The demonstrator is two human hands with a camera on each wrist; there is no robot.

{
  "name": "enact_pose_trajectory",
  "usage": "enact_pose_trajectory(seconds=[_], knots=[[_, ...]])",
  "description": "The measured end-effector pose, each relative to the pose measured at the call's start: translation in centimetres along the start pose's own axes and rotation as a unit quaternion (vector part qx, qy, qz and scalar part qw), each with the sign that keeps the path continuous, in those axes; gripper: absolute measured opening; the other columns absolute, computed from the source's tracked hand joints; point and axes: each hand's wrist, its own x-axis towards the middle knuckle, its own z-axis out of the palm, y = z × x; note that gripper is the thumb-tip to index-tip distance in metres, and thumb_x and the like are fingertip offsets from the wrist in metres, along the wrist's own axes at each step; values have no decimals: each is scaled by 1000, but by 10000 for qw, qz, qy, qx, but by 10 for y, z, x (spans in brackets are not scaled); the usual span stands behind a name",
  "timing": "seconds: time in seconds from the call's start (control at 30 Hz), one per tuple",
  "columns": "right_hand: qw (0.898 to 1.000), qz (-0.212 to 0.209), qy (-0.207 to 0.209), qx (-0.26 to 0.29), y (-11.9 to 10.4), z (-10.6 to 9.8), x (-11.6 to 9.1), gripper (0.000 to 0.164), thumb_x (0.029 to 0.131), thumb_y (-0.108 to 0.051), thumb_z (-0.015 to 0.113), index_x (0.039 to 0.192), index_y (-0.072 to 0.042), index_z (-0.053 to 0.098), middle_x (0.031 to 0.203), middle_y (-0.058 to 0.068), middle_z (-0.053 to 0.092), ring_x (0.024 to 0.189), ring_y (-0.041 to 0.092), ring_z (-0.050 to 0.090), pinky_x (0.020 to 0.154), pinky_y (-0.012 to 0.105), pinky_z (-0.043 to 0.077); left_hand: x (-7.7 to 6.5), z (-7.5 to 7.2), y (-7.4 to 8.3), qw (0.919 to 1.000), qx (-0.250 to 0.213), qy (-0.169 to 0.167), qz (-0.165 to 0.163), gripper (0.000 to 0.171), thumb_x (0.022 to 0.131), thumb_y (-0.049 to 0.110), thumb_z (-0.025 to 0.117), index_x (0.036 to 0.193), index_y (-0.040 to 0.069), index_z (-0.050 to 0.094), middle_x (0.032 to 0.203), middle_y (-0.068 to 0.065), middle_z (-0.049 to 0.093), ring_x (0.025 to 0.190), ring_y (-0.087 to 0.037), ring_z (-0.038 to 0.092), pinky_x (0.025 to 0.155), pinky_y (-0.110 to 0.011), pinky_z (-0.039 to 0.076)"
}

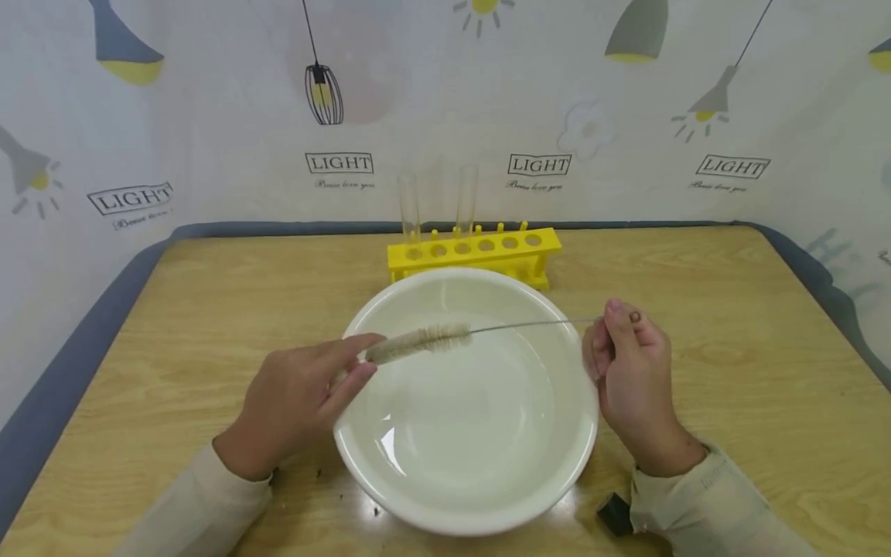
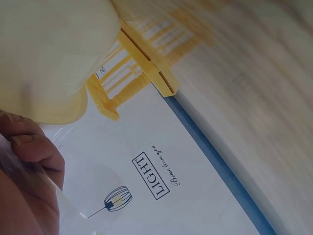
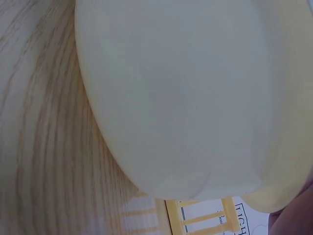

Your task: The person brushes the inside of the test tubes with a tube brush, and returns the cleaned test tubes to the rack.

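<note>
My left hand (image 1: 299,394) grips a clear glass test tube (image 1: 393,350) over the left side of a white basin (image 1: 466,522). A test tube brush (image 1: 451,334) lies partly inside that tube: bristles look pressed flat within it and flare out past its mouth. The brush's thin twisted wire runs rightward across the basin. At its looped end, my right hand (image 1: 633,371) pinches the wire between thumb and fingers, just beyond the basin's right rim. In the left wrist view the fingers (image 2: 41,152) curl about the clear tube. The basin appears to contain water.
Behind the basin stands a yellow test tube rack (image 1: 473,246) with two upright glass tubes in it. A small black object (image 1: 616,514) lies by the right sleeve. Dark specks dot the wooden table (image 1: 724,348) front left. A printed curtain backs the table.
</note>
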Motion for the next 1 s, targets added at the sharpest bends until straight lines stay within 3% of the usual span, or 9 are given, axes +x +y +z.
enact_pose_trajectory(seconds=[0.4, 0.63, 1.0], knots=[[9999, -49, -117, -39, -3, 4, -3, 38, 95, -20, 49, 62, -1, 44, 48, 2, 35, 42, 16, 30, 41, 28, 22, 0, -1, -1, 10000, 32, 35, 4, 31, 88, 31, 58, 118, 25, 62, 64, 11, 56, 50, -1, 43, 46, -20, 36], [9977, 5, -354, -581, -5, 2, -6, 38, 97, -22, 45, 64, -2, 43, 50, 2, 36, 45, 17, 32, 43, 28, 25, 0, 0, -1, 10000, 20, 39, 55, 31, 88, 31, 57, 117, 25, 62, 70, 11, 61, 51, -1, 43, 46, -20, 37], [9962, -122, -367, -781, -5, 4, -5, 40, 97, -21, 44, 63, 0, 42, 49, 2, 36, 44, 17, 32, 42, 26, 27, 2, -1, 0, 10000, 14, 60, 34, 31, 88, 31, 57, 117, 24, 62, 69, 10, 62, 51, -1, 45, 46, -20, 37]])
